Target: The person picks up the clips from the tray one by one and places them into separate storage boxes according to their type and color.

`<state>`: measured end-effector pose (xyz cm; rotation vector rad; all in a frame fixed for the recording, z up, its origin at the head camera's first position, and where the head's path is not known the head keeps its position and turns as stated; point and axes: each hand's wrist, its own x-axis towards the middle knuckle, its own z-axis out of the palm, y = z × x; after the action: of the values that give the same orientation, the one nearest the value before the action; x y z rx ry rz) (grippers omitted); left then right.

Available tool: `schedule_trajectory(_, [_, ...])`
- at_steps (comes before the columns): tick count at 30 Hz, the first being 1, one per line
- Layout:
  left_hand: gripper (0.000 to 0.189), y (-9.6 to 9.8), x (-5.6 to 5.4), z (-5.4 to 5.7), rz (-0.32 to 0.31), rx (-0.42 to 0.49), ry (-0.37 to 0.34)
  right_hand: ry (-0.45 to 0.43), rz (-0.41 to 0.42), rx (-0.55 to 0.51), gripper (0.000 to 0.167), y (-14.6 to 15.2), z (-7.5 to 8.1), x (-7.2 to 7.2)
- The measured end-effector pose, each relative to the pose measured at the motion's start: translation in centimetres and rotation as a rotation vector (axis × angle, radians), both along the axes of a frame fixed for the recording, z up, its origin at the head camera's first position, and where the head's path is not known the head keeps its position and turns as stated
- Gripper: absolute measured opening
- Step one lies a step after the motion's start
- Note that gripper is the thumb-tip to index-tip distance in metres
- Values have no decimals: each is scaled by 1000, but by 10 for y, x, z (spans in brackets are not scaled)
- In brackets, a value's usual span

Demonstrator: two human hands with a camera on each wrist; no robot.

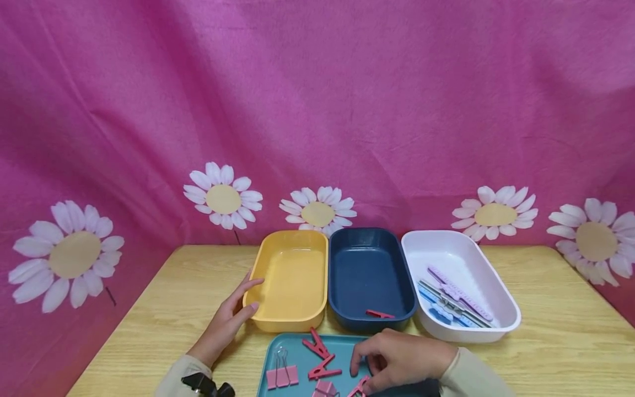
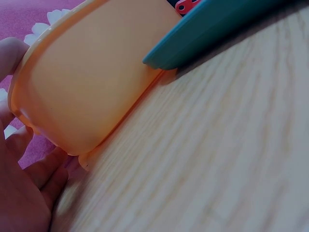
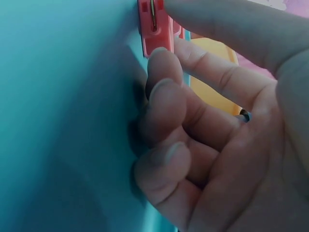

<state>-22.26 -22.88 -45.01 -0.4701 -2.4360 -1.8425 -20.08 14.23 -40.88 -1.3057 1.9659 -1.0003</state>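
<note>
In the head view my left hand [image 1: 225,322] holds the left wall of a yellow bin [image 1: 290,324], with index finger and thumb over the rim. The left wrist view shows other fingers bent against the bin's outside [image 2: 82,96]. My right hand [image 1: 397,358], above a teal tray [image 1: 270,355], has its thumb and fingers around a red clothespin [image 1: 358,387]. From the right wrist, the thumb touches this clothespin [image 3: 157,36] and the other fingers are curled. Two more red clothespins [image 1: 322,368] and pink binder clips [image 1: 283,377] lie on the tray.
A navy bin [image 1: 369,270] in the middle contains a red clothespin [image 1: 380,314]. At the right, a white bin [image 1: 501,333] holds lilac and blue long clips [image 1: 458,295]. The bins stand side by side on a wooden table [image 1: 144,331], before a pink flowered cloth [image 1: 317,110].
</note>
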Motion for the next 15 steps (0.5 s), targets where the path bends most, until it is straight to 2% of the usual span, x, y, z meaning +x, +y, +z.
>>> schedule_trajectory(10, [45,0,-1,0,-9,10,2,-103,8,11,18,0,0,-1])
schedule_trajectory(15, [45,-1,0,-1,-11,9,-5,-74,21,3,16,-1,-2,0])
